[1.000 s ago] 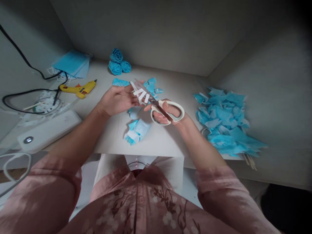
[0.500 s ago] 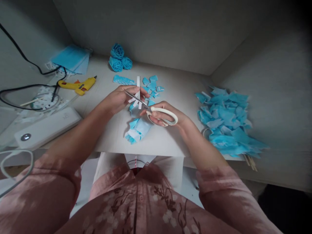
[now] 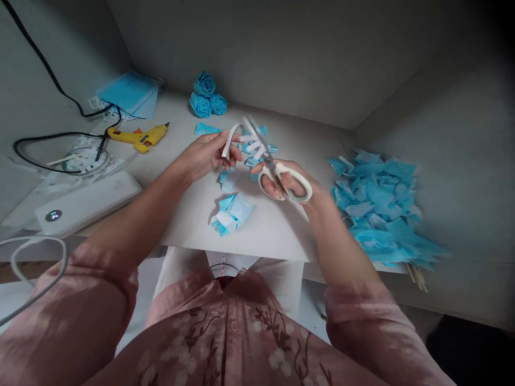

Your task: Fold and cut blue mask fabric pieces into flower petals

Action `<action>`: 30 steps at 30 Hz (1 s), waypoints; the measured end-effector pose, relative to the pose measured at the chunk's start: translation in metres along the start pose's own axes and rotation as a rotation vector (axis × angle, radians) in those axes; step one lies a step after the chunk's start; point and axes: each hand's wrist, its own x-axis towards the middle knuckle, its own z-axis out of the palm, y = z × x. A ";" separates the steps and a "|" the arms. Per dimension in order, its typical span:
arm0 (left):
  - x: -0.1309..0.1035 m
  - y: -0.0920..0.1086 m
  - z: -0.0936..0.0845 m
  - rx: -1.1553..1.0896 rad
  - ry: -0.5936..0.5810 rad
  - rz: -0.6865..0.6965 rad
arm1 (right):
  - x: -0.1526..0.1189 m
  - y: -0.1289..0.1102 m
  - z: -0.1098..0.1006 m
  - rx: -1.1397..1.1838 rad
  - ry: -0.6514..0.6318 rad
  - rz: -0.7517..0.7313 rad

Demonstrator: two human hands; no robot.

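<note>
My left hand pinches a white paper-like strip that curves over, with narrow cut tabs fanning out at its right end. In my right hand is a pair of scissors with cream handles. Its blades, blurred by motion, point up and away beside the strip's tabs; whether they touch cannot be made out. Below the hands lies a folded blue and white bundle of fabric pieces. Small blue scraps are partly hidden behind the fingers and scissors.
Three blue rolled roses stand near the back wall. On the left are blue face masks, a yellow glue gun, black cable and a white power bank. A pile of blue fabric petals with sticks lies right.
The scissors have swung from pointing left across the strip to pointing upward, and my right hand moved right. The strip now bends over to the right. The whole view shifted slightly.
</note>
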 end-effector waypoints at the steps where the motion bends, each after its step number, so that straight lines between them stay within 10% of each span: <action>1: 0.001 0.000 0.000 -0.016 -0.011 -0.019 | -0.001 0.003 -0.007 0.008 0.023 -0.034; 8: 0.006 -0.007 -0.014 -0.102 -0.148 0.009 | 0.000 0.016 -0.020 0.067 0.017 0.035; 30: 0.002 -0.006 -0.003 -0.095 -0.083 0.040 | 0.002 0.017 -0.015 0.094 -0.158 0.148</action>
